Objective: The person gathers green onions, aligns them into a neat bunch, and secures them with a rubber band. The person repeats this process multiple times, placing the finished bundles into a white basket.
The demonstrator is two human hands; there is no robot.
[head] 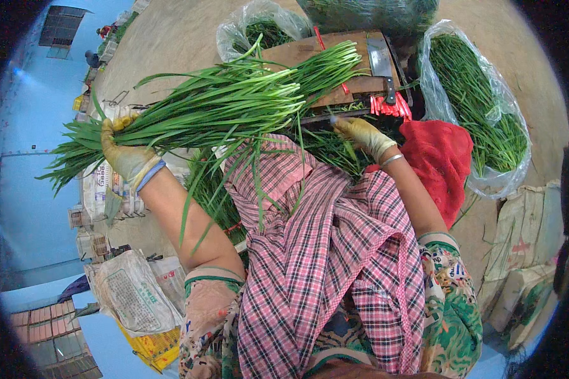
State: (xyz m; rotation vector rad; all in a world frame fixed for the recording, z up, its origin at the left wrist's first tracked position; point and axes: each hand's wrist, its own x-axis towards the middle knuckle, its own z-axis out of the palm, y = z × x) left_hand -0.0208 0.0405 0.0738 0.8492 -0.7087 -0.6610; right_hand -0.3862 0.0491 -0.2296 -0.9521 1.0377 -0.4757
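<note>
My left hand (128, 149), in a thin yellowish glove, grips the leafy end of a large bunch of garlic chives (227, 102), whose pale stem ends point right. Another bunch of chives (334, 64) lies on the wooden board (294, 49) behind it. My gloved right hand (362, 135) is in front of the board, near loose green leaves (334, 149); its fingertips are close together, and whether they pinch anything cannot be told. A cleaver (380, 59) with a black handle lies at the board's right side, beside a bundle of red ties (391, 108).
Clear plastic bags of chives stand at the right (479, 104) and behind the board (265, 28). A red cloth (436, 161) lies beside my right forearm. White woven sacks (133, 293) and a yellow crate (156, 346) are at the lower left.
</note>
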